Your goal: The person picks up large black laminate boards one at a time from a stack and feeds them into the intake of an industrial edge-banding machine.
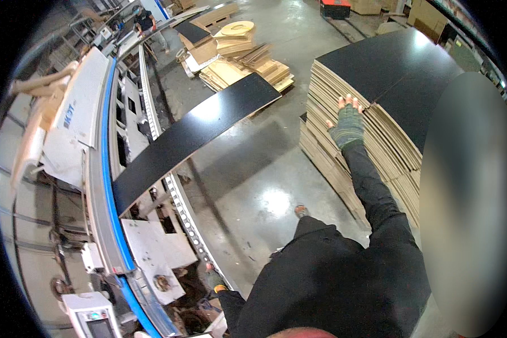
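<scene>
Board, long, flat and black (200,125), spans a blue-edged grey machine (106,141) and white roller rail (188,218), overhanging its right edge, while I record the grey-gloved right hand (346,125) open at the left edge of a black-topped tan panel stack (388,62) and the yellow-cuffed left hand (213,276) by the rail's near end, grip indeterminable.

Black top (332,281), fingerless glove (348,127) (greyish green).

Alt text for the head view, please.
An open right hand in a grey fingerless glove is at a tall stack of black-topped boards; the left hand is by a long metal rail. A glossy black panel spans from a blue-edged machine over the rail.
</scene>
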Action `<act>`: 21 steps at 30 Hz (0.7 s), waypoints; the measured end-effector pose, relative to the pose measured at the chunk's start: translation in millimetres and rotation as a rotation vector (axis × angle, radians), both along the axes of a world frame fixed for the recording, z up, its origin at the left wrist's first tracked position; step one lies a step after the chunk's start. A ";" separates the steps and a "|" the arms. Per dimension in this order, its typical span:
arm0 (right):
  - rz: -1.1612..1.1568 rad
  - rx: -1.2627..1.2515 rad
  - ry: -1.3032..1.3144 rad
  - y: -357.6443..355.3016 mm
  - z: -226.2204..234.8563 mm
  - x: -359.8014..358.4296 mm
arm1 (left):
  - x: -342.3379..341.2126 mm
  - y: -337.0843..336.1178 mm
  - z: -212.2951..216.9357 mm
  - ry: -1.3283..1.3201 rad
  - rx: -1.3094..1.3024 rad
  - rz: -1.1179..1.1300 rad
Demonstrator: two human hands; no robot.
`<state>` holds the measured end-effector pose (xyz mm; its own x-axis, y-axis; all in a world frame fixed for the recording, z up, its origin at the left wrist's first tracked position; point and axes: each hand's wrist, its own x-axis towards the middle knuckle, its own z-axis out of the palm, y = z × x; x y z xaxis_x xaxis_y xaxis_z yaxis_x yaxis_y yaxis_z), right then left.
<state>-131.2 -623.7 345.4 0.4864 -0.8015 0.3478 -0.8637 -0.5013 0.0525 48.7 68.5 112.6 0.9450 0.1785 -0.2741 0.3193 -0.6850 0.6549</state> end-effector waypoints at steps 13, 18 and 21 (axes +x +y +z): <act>0.025 0.077 -0.090 -99.5 -19.4 15.7 | 14.7 -323.3 -7.1 -0.568 0.091 -0.426; 0.056 0.099 -0.155 -111.8 -6.4 33.0 | 19.1 -536.6 44.8 -0.454 -0.493 -0.991; 0.034 0.123 -0.138 -121.2 0.5 25.1 | -5.9 -660.2 128.8 0.229 -0.958 -0.809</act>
<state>-106.2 -744.9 345.9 0.4687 -0.8258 0.3137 -0.8407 -0.5260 -0.1288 42.8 -591.7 241.4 0.6055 -0.7827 -0.1440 0.2046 -0.0217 0.9786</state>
